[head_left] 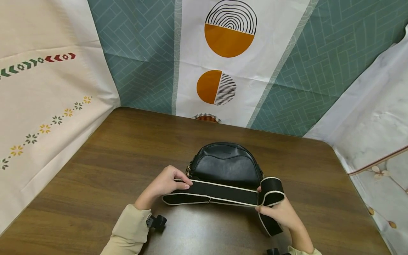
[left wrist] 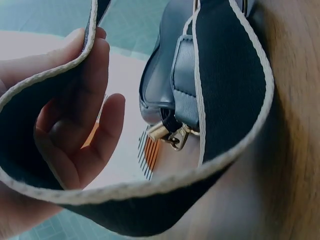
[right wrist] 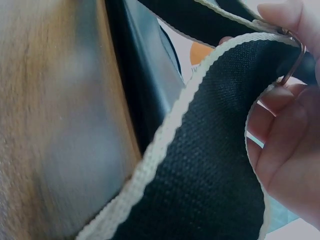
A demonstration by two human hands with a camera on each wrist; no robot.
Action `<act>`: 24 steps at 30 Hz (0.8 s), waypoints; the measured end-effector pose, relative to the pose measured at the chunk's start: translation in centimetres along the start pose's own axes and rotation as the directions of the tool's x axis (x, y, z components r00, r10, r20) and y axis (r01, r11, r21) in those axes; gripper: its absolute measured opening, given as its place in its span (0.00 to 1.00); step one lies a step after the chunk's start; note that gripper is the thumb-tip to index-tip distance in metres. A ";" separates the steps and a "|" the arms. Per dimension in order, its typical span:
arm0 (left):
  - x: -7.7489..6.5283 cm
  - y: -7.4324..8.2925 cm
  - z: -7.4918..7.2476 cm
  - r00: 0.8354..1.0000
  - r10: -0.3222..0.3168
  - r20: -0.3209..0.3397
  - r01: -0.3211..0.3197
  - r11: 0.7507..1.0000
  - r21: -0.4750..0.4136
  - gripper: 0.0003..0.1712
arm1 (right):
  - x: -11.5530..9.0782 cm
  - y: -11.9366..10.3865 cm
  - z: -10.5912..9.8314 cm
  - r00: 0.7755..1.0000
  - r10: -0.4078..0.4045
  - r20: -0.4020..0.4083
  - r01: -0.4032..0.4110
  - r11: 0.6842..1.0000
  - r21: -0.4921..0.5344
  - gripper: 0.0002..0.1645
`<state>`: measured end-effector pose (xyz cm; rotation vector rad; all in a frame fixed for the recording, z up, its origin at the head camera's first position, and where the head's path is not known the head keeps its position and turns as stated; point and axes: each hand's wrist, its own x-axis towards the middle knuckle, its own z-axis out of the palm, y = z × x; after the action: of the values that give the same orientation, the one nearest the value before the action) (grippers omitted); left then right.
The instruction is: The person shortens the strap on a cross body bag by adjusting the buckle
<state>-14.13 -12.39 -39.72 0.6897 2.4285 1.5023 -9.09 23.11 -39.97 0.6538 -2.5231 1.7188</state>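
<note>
A black half-moon handbag stands on the table, with a wide black strap edged in cream stretched in front of it. My left hand pinches the strap's upper edge between thumb and fingers near the bag's left end. At the bag's right end my right hand grips the strap by a thin metal buckle, beside a standing loop of webbing. In the left wrist view the strap curves round below the left hand, and a gold clasp hangs at the bag's side.
The brown wooden table runs back to a patterned teal and white cloth. Pale cloths hang at the left and right sides. Each wrist wears a small black camera.
</note>
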 end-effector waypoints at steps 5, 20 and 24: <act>-0.5 -0.6 -0.8 1.000 -0.026 -0.017 0.026 1.000 -0.001 0.03 | -0.2 0.0 -0.4 1.000 0.018 -0.026 -0.018 0.999 -0.026 0.27; -1.8 -1.2 -2.3 0.991 -0.106 -0.086 0.114 0.988 0.100 0.04 | -0.5 0.0 -1.1 0.999 0.006 -0.035 -0.009 0.997 -0.078 0.28; -2.1 -1.3 -2.8 0.982 -0.144 -0.123 0.158 0.980 0.119 0.04 | -0.7 0.1 -1.5 0.999 0.038 -0.027 -0.040 0.997 -0.060 0.28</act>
<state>-13.78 -16.13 -39.75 0.4400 2.6151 1.3724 -8.85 24.70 -39.62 0.5792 -2.5761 1.6443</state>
